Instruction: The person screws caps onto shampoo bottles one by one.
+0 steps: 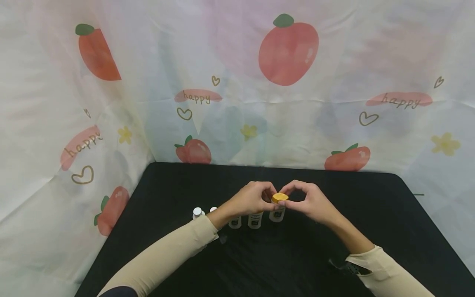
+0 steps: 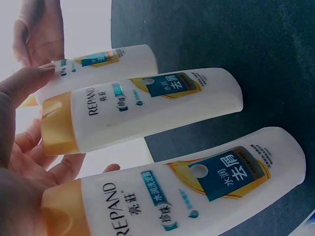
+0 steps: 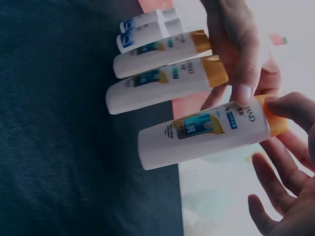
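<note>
At the right end of a row stands a white shampoo bottle [image 1: 276, 215] with a golden-yellow cap [image 1: 280, 197]. My left hand [image 1: 255, 199] pinches it near the neck, its thumb lying on the white front just below the cap in the right wrist view. From the other side my right hand [image 1: 312, 203] grips the cap between thumb and fingers. Two similar shampoo bottles [image 1: 255, 221] [image 3: 162, 81] stand beside it, and the left wrist view shows their gold caps and teal labels closely. The held bottle [image 2: 125, 58] is partly covered by fingers there.
Farther left in the row are two white-capped bottles [image 1: 198, 212] [image 3: 142, 37], partly hidden by my left forearm in the head view. All stand on a black table [image 1: 282, 264]. A pale curtain [image 1: 237, 49] printed with red fruit rises behind the table and along its left side.
</note>
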`<state>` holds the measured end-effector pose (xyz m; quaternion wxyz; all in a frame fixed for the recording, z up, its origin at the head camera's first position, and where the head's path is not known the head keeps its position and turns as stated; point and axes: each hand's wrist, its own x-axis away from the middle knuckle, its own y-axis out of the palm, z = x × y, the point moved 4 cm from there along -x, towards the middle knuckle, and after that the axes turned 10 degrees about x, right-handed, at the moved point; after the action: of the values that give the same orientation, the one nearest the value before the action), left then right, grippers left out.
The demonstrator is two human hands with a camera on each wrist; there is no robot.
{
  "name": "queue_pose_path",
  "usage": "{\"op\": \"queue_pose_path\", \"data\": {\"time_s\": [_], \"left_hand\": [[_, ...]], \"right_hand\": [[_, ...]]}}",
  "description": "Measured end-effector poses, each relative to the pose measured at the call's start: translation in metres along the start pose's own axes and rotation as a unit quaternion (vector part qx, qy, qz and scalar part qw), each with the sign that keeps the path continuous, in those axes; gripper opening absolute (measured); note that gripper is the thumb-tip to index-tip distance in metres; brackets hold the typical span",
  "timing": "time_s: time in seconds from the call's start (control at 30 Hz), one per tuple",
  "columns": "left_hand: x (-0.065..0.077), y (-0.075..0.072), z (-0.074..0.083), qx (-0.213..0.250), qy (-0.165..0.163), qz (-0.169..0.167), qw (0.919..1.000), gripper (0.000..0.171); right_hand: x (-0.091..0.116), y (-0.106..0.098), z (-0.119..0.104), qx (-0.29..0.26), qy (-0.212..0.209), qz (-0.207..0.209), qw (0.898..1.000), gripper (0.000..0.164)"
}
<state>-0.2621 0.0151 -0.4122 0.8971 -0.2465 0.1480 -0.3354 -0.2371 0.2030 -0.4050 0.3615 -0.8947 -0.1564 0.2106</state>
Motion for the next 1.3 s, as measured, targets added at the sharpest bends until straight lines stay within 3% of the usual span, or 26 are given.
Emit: {"op": "queue_pose_path", "data": {"time_s": [0.23,0.6,0.9,1.3], "left_hand": [[-0.001,0.002,-0.001,-0.061,0.001,-0.018,0.9980,0.024],[-0.003,0.003,0.002,-0.094,-0.014,-0.065,0.9933,0.019],[-0.005,0.006,0.000,-0.143,-0.024,-0.071,0.9869,0.018],[-0.006,0.009,0.002,-0.154,-0.020,-0.071,0.9852,0.019]], "right_hand": [[0.006,0.008,0.006,-0.006,0.007,-0.002,1.000,0.019],[0.010,0.019,0.013,-0.013,0.011,-0.009,1.000,0.020],[0.009,0.023,0.015,-0.007,0.006,-0.021,1.000,0.019],[0.010,0.022,0.014,0.002,0.007,-0.031,0.999,0.023]]}}
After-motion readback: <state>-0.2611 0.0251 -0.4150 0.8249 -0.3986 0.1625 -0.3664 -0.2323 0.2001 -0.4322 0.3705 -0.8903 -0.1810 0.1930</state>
